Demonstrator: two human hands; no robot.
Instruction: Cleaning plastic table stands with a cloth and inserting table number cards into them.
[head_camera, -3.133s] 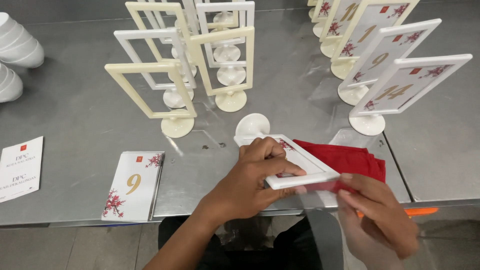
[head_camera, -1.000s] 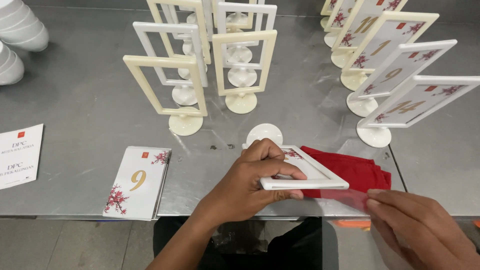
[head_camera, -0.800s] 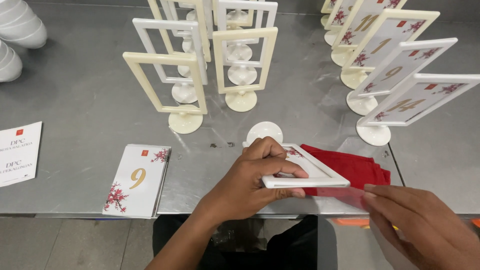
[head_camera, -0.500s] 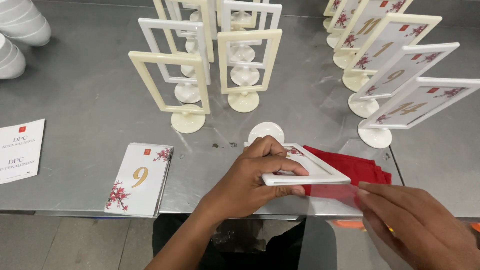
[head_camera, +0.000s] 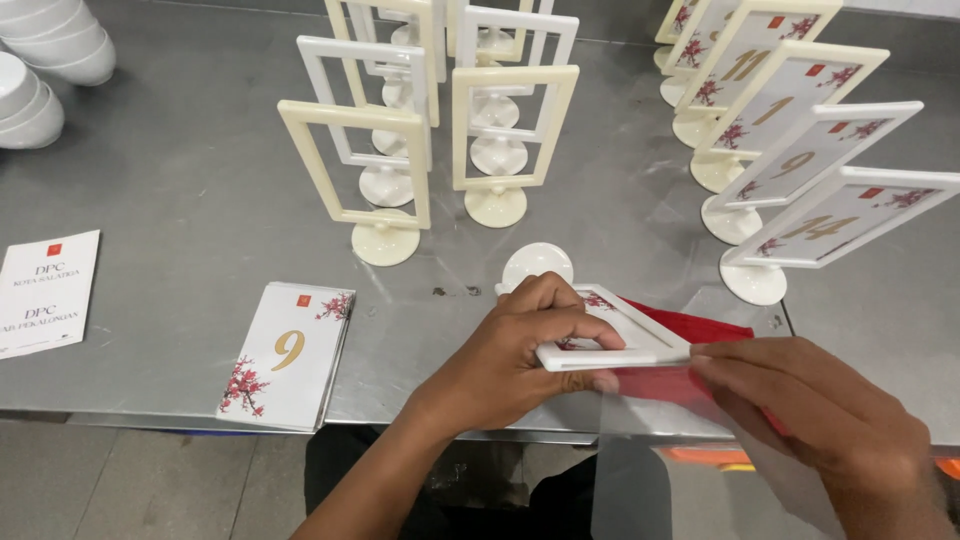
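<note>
Far left of the steel counter (head_camera: 180, 230): stacked white bowls (head_camera: 50, 60) at the edge, untouched; below them a white printed sheet (head_camera: 45, 290) lying flat. Left of centre, near the front edge: a small stack of loose table-number cards (head_camera: 288, 352), white with a gold numeral and red blossom sprig, flat and not yet mounted. Centre, further back: a group of empty stand frames (head_camera: 430, 140), cream and white, upright on round feet, each window open with no card in it; these read as the work left. Centre front: left hand (head_camera: 520, 350), fingers curled closed around the near edge of a white frame (head_camera: 620, 335) held flat and low over the counter, its round foot (head_camera: 537, 264) pointing away; a blossom card shows inside the window. Under it lies a folded red cloth (head_camera: 690, 325), touching the frame's far side. Right front: right hand (head_camera: 820, 420), fingers nearly straight, pinching a clear plastic sheet (head_camera: 660, 450) whose upper edge meets the frame's open end; whether the sheet is partly inside cannot be told. Right, back: a row of filled stand frames (head_camera: 800, 150), tilted, numbered cards in place; these read as done. Judged roughly half through, one frame in hand.
</note>
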